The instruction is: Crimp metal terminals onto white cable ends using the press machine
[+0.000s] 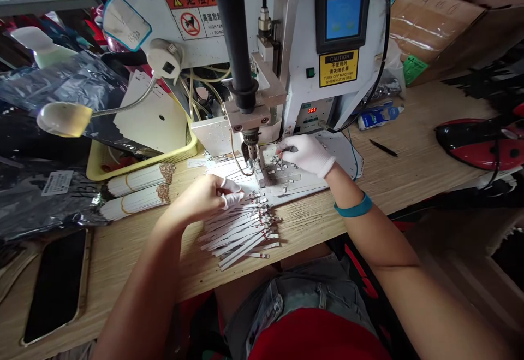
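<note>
My left hand, with white covers on its fingertips, is pinched closed beside the nozzle of the bench machine. What its fingertips hold, if anything, is too small to make out. Just below it lies a fanned pile of narrow white strips with small silvery ends and some red marks. On the right of the nozzle, my right hand wears a white glove, its fingertips drawn together above scattered small metallic pieces. Whether a piece is between those fingers is hidden.
Left stand bundled white strips, a yellow basket, a bendable lamp and a phone. To the right are a blue-white packet, a black pen, a red-black object and a cardboard box.
</note>
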The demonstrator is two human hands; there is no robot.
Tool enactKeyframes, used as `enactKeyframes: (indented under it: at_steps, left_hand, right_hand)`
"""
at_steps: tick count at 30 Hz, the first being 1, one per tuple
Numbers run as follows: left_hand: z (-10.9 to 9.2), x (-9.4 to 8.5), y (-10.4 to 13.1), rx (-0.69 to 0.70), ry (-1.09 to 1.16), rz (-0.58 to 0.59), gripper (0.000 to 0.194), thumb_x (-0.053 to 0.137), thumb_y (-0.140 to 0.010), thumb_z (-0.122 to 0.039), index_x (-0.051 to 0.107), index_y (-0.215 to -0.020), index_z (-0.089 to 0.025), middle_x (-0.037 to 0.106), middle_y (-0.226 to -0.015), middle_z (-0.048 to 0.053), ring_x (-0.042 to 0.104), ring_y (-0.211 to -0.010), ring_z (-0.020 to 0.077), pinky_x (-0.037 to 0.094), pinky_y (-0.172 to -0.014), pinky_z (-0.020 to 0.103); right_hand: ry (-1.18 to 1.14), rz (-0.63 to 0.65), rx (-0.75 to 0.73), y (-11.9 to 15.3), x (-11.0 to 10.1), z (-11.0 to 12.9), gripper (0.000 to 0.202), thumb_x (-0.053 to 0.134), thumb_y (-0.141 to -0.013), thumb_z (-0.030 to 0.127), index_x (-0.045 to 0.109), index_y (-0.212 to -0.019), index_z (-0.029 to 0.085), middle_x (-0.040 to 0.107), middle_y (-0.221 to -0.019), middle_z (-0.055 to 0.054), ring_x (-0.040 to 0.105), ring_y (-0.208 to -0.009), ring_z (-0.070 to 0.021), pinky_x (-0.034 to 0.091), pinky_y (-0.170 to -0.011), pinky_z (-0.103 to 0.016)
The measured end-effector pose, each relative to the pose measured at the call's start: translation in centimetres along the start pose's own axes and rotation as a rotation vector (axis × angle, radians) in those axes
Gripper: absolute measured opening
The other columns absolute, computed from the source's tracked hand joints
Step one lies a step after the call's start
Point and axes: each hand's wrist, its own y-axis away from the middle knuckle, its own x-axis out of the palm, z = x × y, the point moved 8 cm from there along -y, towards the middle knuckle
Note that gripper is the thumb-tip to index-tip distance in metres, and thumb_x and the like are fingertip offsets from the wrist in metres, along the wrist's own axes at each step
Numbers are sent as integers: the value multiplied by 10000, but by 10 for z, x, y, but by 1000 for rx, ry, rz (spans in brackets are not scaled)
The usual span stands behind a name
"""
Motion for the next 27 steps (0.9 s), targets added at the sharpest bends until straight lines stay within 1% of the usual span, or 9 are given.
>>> enactKeyframes:
  at_steps: [2,4,7,11,15,19,21,23,27]
  left_hand:
    - [0,-9,-4,18,-122,-156,240,586,-755,-334,742,-857,-182,719,-793,39,624,-687,175,459,-628,255]
    - [0,-11,-10,19,-271,-264,236,549,-747,-252,733,-871,-171,708,-807,55,623,-706,186,457,-645,262]
    - [-2,-6,-17,26,-417,-332,244,502,-745,-191,711,-865,-148,683,-844,85,613,-730,201,454,-661,275]
    - [-7,0,-20,42,-483,-377,243,454,-768,-150,671,-877,-150,653,-938,102,609,-813,218,453,-731,293]
    - [-10,3,-19,56,-549,-365,221,416,-807,-150,630,-858,-162,615,-1005,105,587,-794,209,437,-699,300]
    - [-19,-3,-16,141,-511,-414,207,418,-801,-138,613,-863,-166,597,-959,110,550,-921,247,431,-775,322]
    - [-22,-8,-13,170,-423,-421,192,426,-781,-131,610,-830,-161,599,-905,109,540,-908,252,424,-786,333]
    - [-20,-13,-11,149,-293,-406,173,435,-784,-147,602,-829,-165,605,-834,82,547,-817,224,419,-739,313]
    - [-9,-13,-11,71,-1,-327,139,462,-837,-271,559,-838,-172,581,-703,16,509,-634,154,379,-610,253]
  right_hand:
    - [142,20,1,-1,7,2,192,607,-779,291,764,-878,239,726,-903,-33,634,-843,-215,461,-714,-331]
    - [252,59,1,0,14,7,189,618,-783,330,771,-861,249,720,-902,-37,625,-821,-217,441,-690,-331]
    - [304,103,-5,2,17,16,172,627,-794,325,769,-836,237,705,-914,-41,609,-815,-206,417,-681,-319]
    - [259,104,-9,3,16,24,153,625,-815,299,745,-797,205,692,-908,-62,594,-817,-209,408,-669,-309]
    - [-12,64,78,4,11,21,149,596,-842,293,700,-800,194,668,-744,-39,587,-695,-176,394,-543,-267]
    - [-427,185,265,11,27,15,144,591,-852,288,654,-859,159,593,-582,-4,503,-449,-103,326,-375,-217]
    - [-606,233,330,15,37,17,113,617,-829,243,640,-880,145,585,-578,-5,481,-423,-87,307,-335,-199]
    - [-751,266,339,16,45,23,110,634,-805,189,630,-902,139,584,-592,-5,491,-439,-83,335,-329,-185]
    - [-861,286,324,15,53,33,121,629,-772,112,594,-883,145,565,-599,24,471,-437,-61,374,-338,-161]
